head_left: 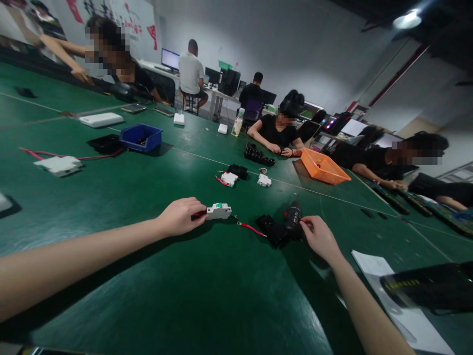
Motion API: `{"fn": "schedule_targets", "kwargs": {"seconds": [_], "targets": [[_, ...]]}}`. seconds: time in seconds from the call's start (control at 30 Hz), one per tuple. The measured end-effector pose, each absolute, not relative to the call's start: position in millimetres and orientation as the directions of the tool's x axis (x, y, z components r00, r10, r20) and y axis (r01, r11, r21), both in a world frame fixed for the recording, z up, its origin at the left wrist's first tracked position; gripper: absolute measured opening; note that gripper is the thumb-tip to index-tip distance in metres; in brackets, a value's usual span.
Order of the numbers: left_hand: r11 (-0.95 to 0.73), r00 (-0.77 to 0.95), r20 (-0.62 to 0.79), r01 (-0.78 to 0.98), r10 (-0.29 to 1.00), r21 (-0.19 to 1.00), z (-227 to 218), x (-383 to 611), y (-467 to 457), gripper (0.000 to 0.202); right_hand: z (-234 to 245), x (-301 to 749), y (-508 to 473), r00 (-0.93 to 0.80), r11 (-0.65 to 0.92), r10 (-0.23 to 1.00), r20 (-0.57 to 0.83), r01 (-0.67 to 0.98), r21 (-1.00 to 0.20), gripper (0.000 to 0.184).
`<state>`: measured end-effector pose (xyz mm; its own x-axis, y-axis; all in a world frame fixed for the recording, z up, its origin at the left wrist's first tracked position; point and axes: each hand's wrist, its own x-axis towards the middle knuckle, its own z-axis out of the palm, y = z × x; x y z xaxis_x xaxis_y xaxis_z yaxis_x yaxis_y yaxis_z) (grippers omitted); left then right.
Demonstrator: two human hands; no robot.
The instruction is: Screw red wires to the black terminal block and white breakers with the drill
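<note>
My left hand (185, 216) pinches a white miniature circuit breaker (219, 211) with a green switch, low over the green table. A short black lead end shows at the breaker's right side. A red wire (251, 229) with a bare metal lug lies just right of it. My right hand (320, 237) has its thumb and fingers closed on the side of a black cordless drill (293, 217), whose bit points away from me. The drill's lower part (272, 230) lies toward the left, on the table.
Farther off lie two more breakers (228, 178) (264, 180), black parts (254, 154), a blue bin (142, 138) and an orange basket (322, 167). A wired breaker (59, 165) sits left. Paper (417, 320) and a black object (428, 286) lie right. Several people work around the table.
</note>
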<state>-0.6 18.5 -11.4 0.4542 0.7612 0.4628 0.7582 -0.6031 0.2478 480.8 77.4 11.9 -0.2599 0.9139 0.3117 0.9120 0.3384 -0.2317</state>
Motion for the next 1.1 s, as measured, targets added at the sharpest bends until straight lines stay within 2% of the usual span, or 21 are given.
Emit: {"fn": "schedule_targets", "kwargs": {"seconds": [0.1, 0.17, 0.23, 0.33, 0.43, 0.53, 0.83, 0.93, 1.1], "targets": [[-0.588, 0.446, 0.441, 0.764, 0.779, 0.266, -12.3, -1.3, 18.8, 0.025, 16.0, 471.0, 74.1, -0.242, 0.338, 0.891, 0.385, 0.919, -0.204, 0.022], [-0.578, 0.444, 0.42, 0.768, 0.791, 0.276, -12.6, -1.7, 18.9, 0.025, 22.1, 450.4, 63.3, -0.236, 0.359, 0.825, 0.513, 0.921, -0.153, 0.018], [-0.573, 0.446, 0.405, 0.769, 0.798, 0.283, -12.4, -1.9, 18.9, 0.026, 27.7, 419.0, 44.5, -0.302, 0.447, 0.749, 0.59, 0.887, -0.114, 0.017], [-0.566, 0.445, 0.401, 0.78, 0.801, 0.267, -11.7, -1.2, 18.7, 0.026, 30.0, 365.2, 10.6, -0.505, 0.622, 0.704, 0.499, 0.777, -0.092, 0.016], [-0.568, 0.452, 0.401, 0.787, 0.797, 0.241, -10.8, -0.2, 18.1, 0.026, 23.3, 325.7, -14.0, -0.623, 0.693, 0.7, 0.349, 0.711, -0.118, 0.027], [-0.576, 0.466, 0.387, 0.78, 0.796, 0.245, -10.2, 0.2, 17.7, 0.026, 11.0, 311.2, -23.6, -0.614, 0.669, 0.736, 0.287, 0.726, -0.162, 0.039], [-0.574, 0.46, 0.391, 0.777, 0.797, 0.256, -10.6, 0.4, 17.2, 0.027, 1.8, 323.3, -23.2, -0.521, 0.564, 0.824, 0.224, 0.796, -0.221, 0.042], [-0.576, 0.46, 0.393, 0.776, 0.796, 0.258, -9.3, 1.1, 16.3, 0.027, 8.3, 322.6, -24.3, -0.591, 0.619, 0.785, 0.187, 0.731, -0.288, 0.038], [-0.567, 0.452, 0.393, 0.783, 0.801, 0.256, -9.5, 1.4, 16.5, 0.026, 17.0, 321.6, -29.1, -0.769, 0.757, 0.622, 0.151, 0.539, -0.37, 0.041]]}}
